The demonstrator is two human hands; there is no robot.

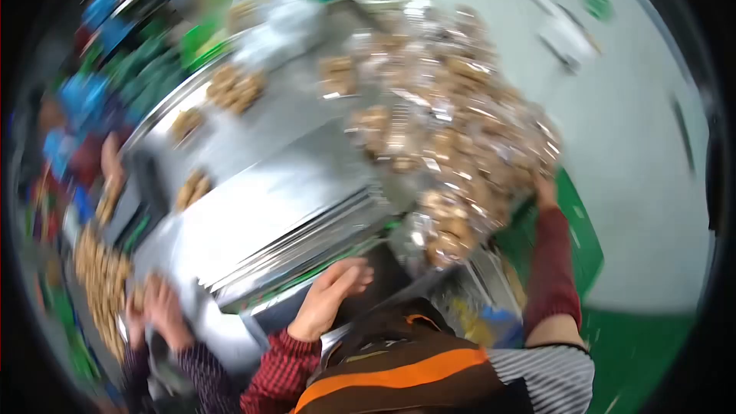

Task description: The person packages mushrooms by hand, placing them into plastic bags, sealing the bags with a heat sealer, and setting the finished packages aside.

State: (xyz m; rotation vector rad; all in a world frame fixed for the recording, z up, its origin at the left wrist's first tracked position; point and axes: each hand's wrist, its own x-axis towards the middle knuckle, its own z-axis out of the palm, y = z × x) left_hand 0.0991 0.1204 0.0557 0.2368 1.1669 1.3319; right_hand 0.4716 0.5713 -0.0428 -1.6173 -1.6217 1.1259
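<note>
My left hand (331, 300), in a red-and-black checked sleeve, is over the front edge of the metal work surface (261, 199), with its fingers stretched out and nothing in them. Far to the right, my right hand (546, 188), beyond a dark red sleeve, reaches the side of a large heap of clear plastic bags (475, 123) filled with light-brown pieces. Its fingers are hidden against the bags and blurred, so I cannot tell whether they grip one. One filled bag (448, 249) rests at the heap's near end.
Another person's hands (157, 308) work at the lower left beside rows of brown pieces (101, 284). Small piles of brown pieces (234, 88) lie on the metal table. A white bundle (284, 27) sits at the back, and a green panel (579, 230) stands right of the heap.
</note>
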